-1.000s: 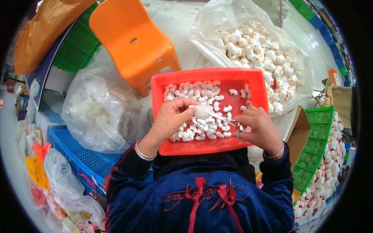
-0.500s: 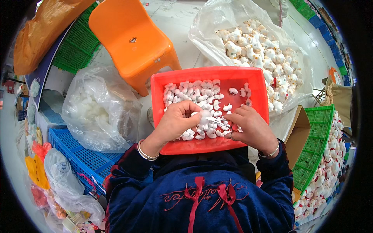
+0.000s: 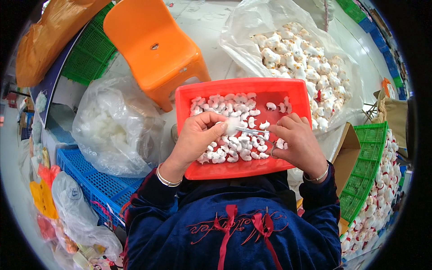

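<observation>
A red plastic tray [image 3: 292, 92] rests on my lap, holding several small white toy pieces [image 3: 234, 150]. My left hand [image 3: 198, 137] pinches one small white piece [image 3: 231, 126] above the tray. My right hand [image 3: 299, 141] holds thin metal tweezers [image 3: 254, 133], whose tips point left and meet the white piece in my left fingers. Both wrists carry silver bangles.
An orange plastic stool [image 3: 155, 49] stands beyond the tray. A clear bag of white toys [image 3: 297, 54] lies at upper right, a bag of white stuffing [image 3: 112, 128] at left over a blue crate [image 3: 94, 186]. Green crates [image 3: 364, 180] with more toys sit right.
My left hand lifted a white piece from the pile and turned it toward the tweezers. My right hand shifted slightly right and brought the tweezer tips to the piece.
</observation>
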{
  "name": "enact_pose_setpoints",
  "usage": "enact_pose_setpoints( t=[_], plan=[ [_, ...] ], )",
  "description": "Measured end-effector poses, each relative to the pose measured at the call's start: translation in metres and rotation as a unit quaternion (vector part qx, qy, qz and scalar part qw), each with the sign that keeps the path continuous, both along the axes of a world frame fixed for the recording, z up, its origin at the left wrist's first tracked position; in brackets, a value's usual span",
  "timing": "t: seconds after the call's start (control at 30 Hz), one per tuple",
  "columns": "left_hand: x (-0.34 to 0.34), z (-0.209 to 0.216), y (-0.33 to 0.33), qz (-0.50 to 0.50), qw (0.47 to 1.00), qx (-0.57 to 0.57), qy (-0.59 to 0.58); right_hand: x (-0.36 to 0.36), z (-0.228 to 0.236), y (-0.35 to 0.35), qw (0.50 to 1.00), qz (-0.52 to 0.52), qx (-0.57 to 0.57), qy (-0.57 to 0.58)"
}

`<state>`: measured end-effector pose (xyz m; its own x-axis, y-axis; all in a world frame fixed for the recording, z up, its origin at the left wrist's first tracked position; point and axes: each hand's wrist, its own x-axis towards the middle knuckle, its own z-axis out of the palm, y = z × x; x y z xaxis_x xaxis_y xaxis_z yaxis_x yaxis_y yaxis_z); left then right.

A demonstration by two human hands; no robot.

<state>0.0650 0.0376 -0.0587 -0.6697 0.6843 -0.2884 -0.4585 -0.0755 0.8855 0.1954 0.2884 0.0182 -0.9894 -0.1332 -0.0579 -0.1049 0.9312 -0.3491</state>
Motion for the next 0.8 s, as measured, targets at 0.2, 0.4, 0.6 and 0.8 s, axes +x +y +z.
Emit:
enact_pose_setpoints(
  t=[0.2, 0.4, 0.6, 0.8],
  plan=[
    [0.002, 0.002, 0.008, -0.032, 0.999, -0.032, 0.019, -0.007, 0.001, -0.005, 0.998, 0.029, -0.004, -0.054],
    [-0.002, -0.002, 0.008, -0.028, 0.998, -0.028, 0.047, -0.005, -0.003, 0.004, 0.997, 0.023, -0.048, -0.048],
    [-0.007, 0.001, 0.004, -0.041, 0.987, -0.057, 0.142, -0.022, 0.007, 0.017, 0.995, 0.014, -0.097, -0.027],
    [-0.018, 0.004, 0.004, -0.003, 0.993, -0.072, 0.098, -0.033, 0.000, 0.012, 0.994, 0.029, -0.090, -0.057]
  ],
)
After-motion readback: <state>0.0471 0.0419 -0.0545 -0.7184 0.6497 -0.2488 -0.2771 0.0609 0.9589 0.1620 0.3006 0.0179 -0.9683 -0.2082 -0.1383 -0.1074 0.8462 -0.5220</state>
